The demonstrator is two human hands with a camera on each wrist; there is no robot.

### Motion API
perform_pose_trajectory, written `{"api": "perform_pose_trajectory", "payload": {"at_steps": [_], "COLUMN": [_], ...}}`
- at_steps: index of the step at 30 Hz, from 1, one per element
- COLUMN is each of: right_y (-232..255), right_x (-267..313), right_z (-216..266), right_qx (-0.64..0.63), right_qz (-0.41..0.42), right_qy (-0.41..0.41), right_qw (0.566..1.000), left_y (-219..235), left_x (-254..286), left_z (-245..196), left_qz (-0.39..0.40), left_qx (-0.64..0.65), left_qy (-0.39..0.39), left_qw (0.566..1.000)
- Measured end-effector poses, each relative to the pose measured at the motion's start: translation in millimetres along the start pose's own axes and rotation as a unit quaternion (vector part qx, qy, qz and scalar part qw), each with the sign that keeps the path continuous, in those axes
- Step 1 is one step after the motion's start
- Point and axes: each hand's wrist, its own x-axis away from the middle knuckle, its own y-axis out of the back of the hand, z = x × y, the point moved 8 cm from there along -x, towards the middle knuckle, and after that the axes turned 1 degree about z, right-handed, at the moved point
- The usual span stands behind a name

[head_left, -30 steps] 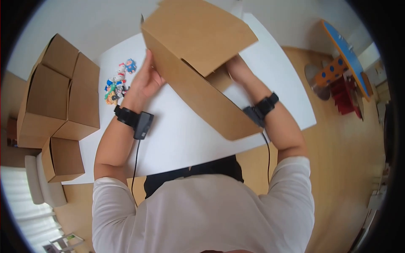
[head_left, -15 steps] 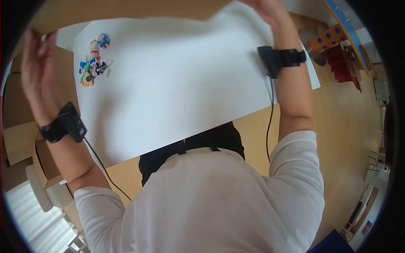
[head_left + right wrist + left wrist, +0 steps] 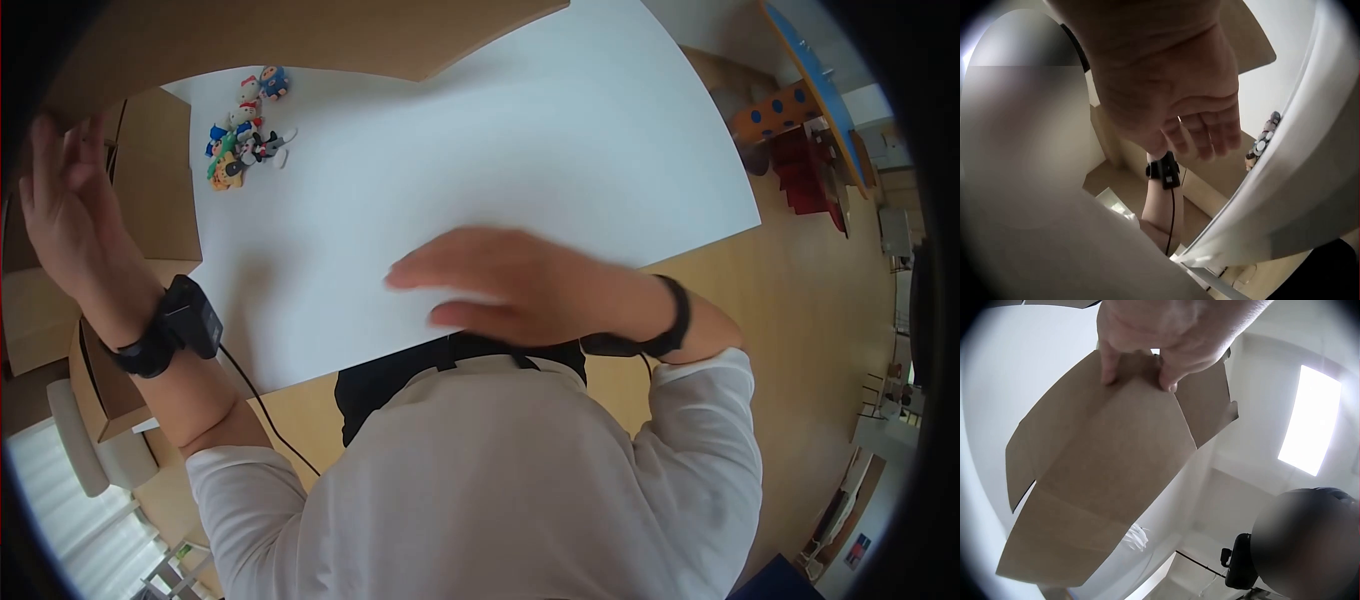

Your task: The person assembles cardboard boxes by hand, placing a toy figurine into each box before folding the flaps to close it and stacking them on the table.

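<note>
My left hand [image 3: 80,215] is raised at the left and grips a brown cardboard box [image 3: 1104,469] by its edge, the fingertips pressed against the board in the left wrist view. Loose flaps stick out from this box. In the head view its cardboard [image 3: 300,38] spans the top left, above the table, and most of it lies outside the view. My right hand [image 3: 515,285], slightly blurred, hovers over the table's near edge with fingers extended and the palm holding nothing. Several small figurines [image 3: 240,145] lie in a cluster at the table's left.
The white table [image 3: 480,160] stretches across the middle. Other cardboard boxes [image 3: 160,190] stand along its left side, partly behind my left arm. On the right, past the table, is a blue and orange piece of furniture [image 3: 775,112] with a red base. A cable hangs from my left wrist camera.
The box has gone from above the table's middle up to the top left, with my left hand following leftward. My right hand has let go of it and come back toward my body.
</note>
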Motion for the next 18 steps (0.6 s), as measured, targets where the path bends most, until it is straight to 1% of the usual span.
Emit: {"api": "perform_pose_trajectory", "payload": {"at_steps": [1, 4, 5, 6, 7, 8, 9, 10, 11, 12, 14, 15, 17, 18], "right_y": [-26.6, -55.3, -44.4, -8.7, 32.7, 81.0, 121.3, 149.6, 185.2, 210.7, 218.8, 221.4, 217.8, 211.6], "right_x": [-5.0, -18.7, -23.4, -32.5, -27.8, -22.4, -12.7, -7.8, -7.2, -7.8, -42.0, -58.3, -82.0, -90.6], "right_z": [-4.7, 1.3, -1.0, 10.6, 4.2, 25.4, 38.1, 58.1, 63.4, 67.3, 73.8, 74.7, 59.8, 43.4], "right_qx": [0.022, 0.109, 0.132, 0.138, 0.113, 0.134, 0.139, 0.155, 0.104, 0.053, 0.027, 0.016, -0.046, -0.078], "right_qz": [0.017, 0.081, 0.040, -0.100, -0.165, -0.299, -0.384, -0.426, -0.471, -0.514, -0.486, -0.469, -0.368, -0.315], "right_qy": [0.022, 0.082, 0.080, 0.130, 0.008, 0.024, 0.071, 0.136, 0.181, 0.223, 0.160, 0.130, 0.098, 0.076], "right_qw": [0.999, 0.987, 0.987, 0.977, 0.980, 0.944, 0.910, 0.881, 0.857, 0.827, 0.859, 0.873, 0.924, 0.943], "left_y": [0.4, -7.6, -9.2, -9.9, -10.6, -13.7, -18.4, -21.7, -30.9, -39.7, -59.5, -64.5, -69.6, -68.2], "left_x": [5.3, 16.4, 20.5, 23.8, 25.6, 28.1, 32.8, 38.5, 44.2, 51.7, 64.3, 70.4, 84.5, 91.1], "left_z": [4.7, 7.5, 7.2, 3.8, -0.6, -2.9, -5.3, -6.0, -8.5, -12.1, -20.9, -21.4, -25.0, -23.5], "left_qz": [-0.014, -0.019, -0.001, 0.015, 0.027, 0.038, 0.048, 0.059, 0.109, 0.146, 0.213, 0.241, 0.286, 0.301], "left_qx": [0.000, -0.030, -0.046, -0.063, -0.081, -0.097, -0.116, -0.137, -0.139, -0.149, -0.169, -0.167, -0.178, -0.188], "left_qy": [-0.001, -0.028, -0.038, -0.052, -0.069, -0.073, -0.075, -0.072, -0.106, -0.128, -0.179, -0.171, -0.155, -0.169], "left_qw": [1.000, 0.999, 0.998, 0.997, 0.994, 0.992, 0.989, 0.986, 0.979, 0.970, 0.946, 0.941, 0.929, 0.919]}}
